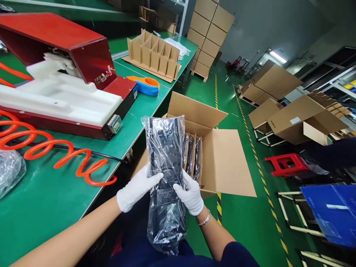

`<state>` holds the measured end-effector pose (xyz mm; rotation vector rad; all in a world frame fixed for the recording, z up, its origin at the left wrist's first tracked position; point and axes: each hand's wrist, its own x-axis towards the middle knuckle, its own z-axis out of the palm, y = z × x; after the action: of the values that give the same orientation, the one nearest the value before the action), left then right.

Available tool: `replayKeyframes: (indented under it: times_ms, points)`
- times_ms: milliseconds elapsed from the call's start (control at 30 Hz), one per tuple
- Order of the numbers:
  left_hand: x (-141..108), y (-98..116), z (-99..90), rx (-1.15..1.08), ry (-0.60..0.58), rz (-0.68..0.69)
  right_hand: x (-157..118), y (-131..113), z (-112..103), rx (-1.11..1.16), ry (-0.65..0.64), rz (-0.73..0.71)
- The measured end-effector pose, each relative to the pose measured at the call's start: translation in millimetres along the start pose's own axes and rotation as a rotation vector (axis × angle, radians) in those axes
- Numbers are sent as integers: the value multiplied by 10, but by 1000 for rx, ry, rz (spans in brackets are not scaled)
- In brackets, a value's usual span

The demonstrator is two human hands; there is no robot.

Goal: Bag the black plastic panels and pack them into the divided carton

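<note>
A long black part in a clear plastic bag (166,159) is held upright in front of me. My left hand (140,186), in a white glove, grips its left edge with the thumb across the front. On the right edge my right hand (190,193), also white-gloved, holds it the same way. Just behind the part stands an open cardboard box (229,161). Several bagged black parts (197,157) stand in it between cardboard dividers.
The green table (55,193) on the left bears a red machine with a white bed (91,100), a coiled orange hose (66,157), tape rolls (147,87) and a cardboard divider grid (155,55). A red stool (287,164) stands right.
</note>
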<state>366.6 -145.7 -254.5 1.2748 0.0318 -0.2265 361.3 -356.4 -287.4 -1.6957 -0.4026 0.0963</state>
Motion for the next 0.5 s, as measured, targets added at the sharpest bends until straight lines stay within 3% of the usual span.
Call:
replayKeyframes:
  times_ms: [300, 500]
  points:
    - [25, 102, -15, -74, 47, -42, 129, -285, 36, 287, -16, 304]
    - [38, 59, -51, -174, 28, -74, 162, -318, 43, 327, 4, 379]
